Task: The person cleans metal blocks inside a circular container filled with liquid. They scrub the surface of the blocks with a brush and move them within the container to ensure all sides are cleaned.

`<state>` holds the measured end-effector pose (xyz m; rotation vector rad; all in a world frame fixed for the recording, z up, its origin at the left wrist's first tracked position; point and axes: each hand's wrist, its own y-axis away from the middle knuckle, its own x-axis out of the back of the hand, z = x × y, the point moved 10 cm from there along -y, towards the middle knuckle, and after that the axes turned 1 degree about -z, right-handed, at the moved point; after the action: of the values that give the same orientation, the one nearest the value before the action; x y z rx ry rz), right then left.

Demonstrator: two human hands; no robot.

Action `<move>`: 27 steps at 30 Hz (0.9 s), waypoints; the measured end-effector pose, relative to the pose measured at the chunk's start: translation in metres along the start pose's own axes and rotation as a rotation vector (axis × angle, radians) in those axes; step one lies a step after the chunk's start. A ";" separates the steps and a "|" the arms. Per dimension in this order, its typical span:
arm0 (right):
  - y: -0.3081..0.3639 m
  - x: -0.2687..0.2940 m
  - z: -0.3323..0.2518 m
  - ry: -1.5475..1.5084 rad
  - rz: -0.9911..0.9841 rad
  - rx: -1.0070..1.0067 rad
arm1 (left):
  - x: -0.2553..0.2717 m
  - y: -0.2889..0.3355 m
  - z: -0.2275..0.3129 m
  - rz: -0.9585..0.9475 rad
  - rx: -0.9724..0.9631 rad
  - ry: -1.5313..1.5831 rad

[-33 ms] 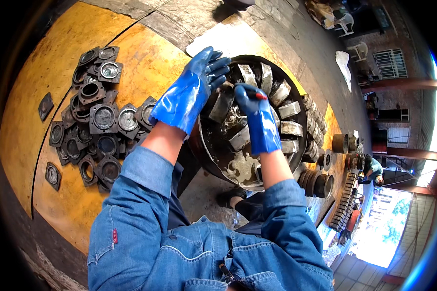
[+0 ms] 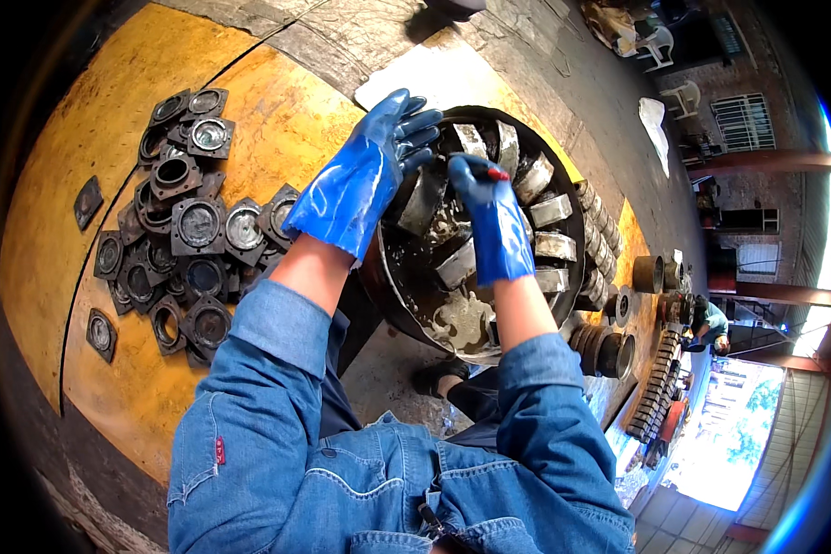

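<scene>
Both of my hands wear blue rubber gloves and are over a round dark pan (image 2: pixel 390 309) of murky liquid and metal pieces. My left hand (image 2: pixel 399 134) is at its upper left rim, fingers stretched and slightly apart, just above a curved metal piece (image 2: pixel 424 200). My right hand (image 2: pixel 475 185) is closed, with the red end (image 2: pixel 498 174) of a slim tool showing from the fist. The rest of that tool is mostly hidden, so its kind is unclear. Several wet, block-like curved metal pieces (image 2: pixel 552 210) line the pan's right side.
On the yellow floor at left lies a heap of square metal flanges (image 2: pixel 198 224) with round openings. Stacked metal rings (image 2: pixel 603 349) and ribbed cylinders stand right of the pan. A person (image 2: pixel 711 323) bends over at far right. My shoe (image 2: pixel 441 377) is below the pan.
My right hand has shifted very slightly up and left with the red-ended tool. My left hand stays nearly where it was.
</scene>
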<state>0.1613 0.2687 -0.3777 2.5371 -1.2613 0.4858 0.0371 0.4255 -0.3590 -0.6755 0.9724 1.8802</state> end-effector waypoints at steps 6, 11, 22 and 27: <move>-0.002 -0.002 -0.011 0.029 0.153 -0.142 | -0.005 0.002 0.009 -0.060 -0.121 -0.079; 0.078 -0.029 -0.023 -0.043 -0.014 -0.090 | -0.006 0.007 0.011 -0.064 -0.137 -0.082; 0.149 -0.081 0.018 0.782 -0.270 -0.200 | -0.007 0.006 0.001 -0.048 0.013 -0.001; 0.128 -0.095 0.042 0.758 -0.536 -0.391 | 0.002 0.006 0.007 -0.005 -0.041 -0.018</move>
<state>0.0118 0.2458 -0.4438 1.9308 -0.3399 0.8507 0.0306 0.4305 -0.3549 -0.6840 0.9221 1.9034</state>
